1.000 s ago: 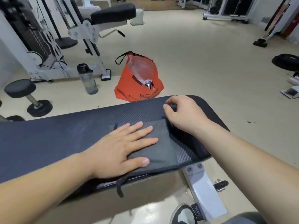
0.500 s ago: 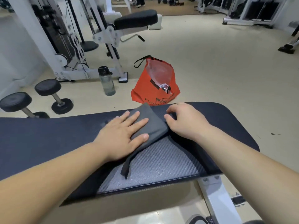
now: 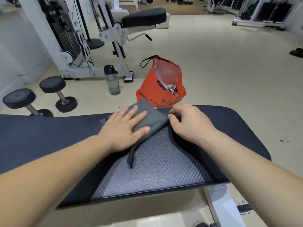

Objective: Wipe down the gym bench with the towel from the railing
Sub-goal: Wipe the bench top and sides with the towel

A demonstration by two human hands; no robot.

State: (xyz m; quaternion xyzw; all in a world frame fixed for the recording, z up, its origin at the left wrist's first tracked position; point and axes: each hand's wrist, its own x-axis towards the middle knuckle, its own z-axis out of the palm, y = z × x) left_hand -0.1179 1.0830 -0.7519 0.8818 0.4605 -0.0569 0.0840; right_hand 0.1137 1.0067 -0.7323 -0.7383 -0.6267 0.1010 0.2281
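A dark blue padded gym bench with a grey textured middle panel runs across the lower half of the view. A folded grey towel lies at the bench's far edge, with a strap end trailing toward me. My left hand presses flat on the towel, fingers spread. My right hand is curled, pinching the towel's right corner against the pad.
On the floor beyond the bench stand an orange bag, a clear water bottle and two black dumbbells. A white weight machine with a black pad rises at the back left. The bench's white leg is at the lower right.
My left hand has pushed the towel from the near edge across to the bench's far edge. My right hand kept its grip on the corner. The view tilted upward.
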